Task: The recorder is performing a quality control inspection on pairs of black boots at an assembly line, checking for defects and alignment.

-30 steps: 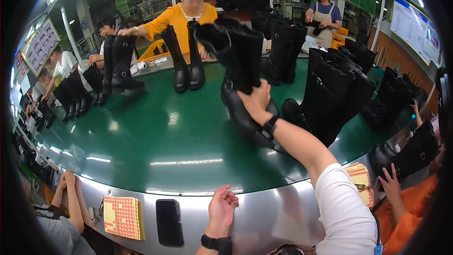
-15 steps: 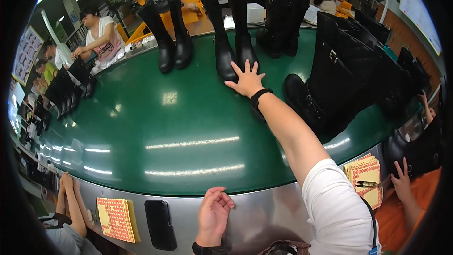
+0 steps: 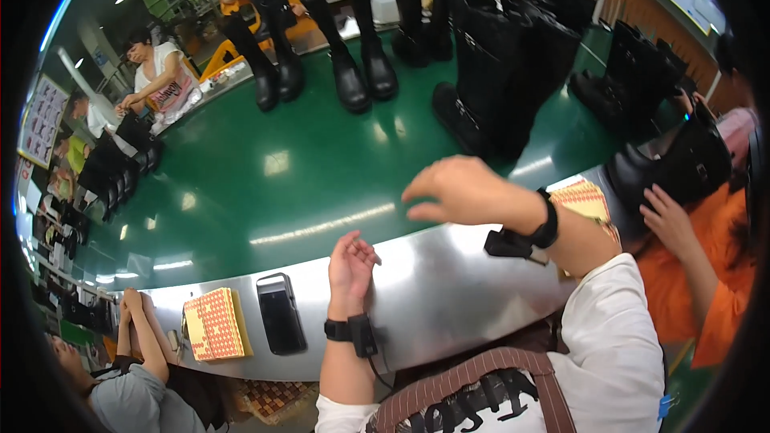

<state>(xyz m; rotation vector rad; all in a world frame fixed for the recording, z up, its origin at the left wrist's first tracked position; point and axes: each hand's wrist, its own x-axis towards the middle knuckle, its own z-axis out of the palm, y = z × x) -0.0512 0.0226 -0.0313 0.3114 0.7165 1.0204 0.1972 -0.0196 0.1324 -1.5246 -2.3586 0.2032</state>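
Observation:
My right hand (image 3: 459,192) hovers over the near edge of the green table (image 3: 216,192), its fingers stretched out and nothing in it. My left hand (image 3: 351,271) rests by the steel rim, fingers loosely curled but apart, also holding nothing. Beyond my right hand stands a pair of tall black boots (image 3: 489,80) with buckles, the nearest to it. Farther back, a smooth black pair (image 3: 350,84) stands upright, with another pair (image 3: 269,80) to its left. My hands touch none of them.
A black phone (image 3: 281,314) and a yellow-and-red patterned card stack (image 3: 215,325) lie on the steel rim (image 3: 433,289); another stack (image 3: 584,202) lies behind my right forearm. At right, a co-worker's hand (image 3: 672,224) touches a black boot (image 3: 670,164). More boots (image 3: 626,84) stand behind.
My right hand has drawn back from the smooth boots at the far middle to the near edge, letting them go. My left hand stays by the rim. The view has shifted.

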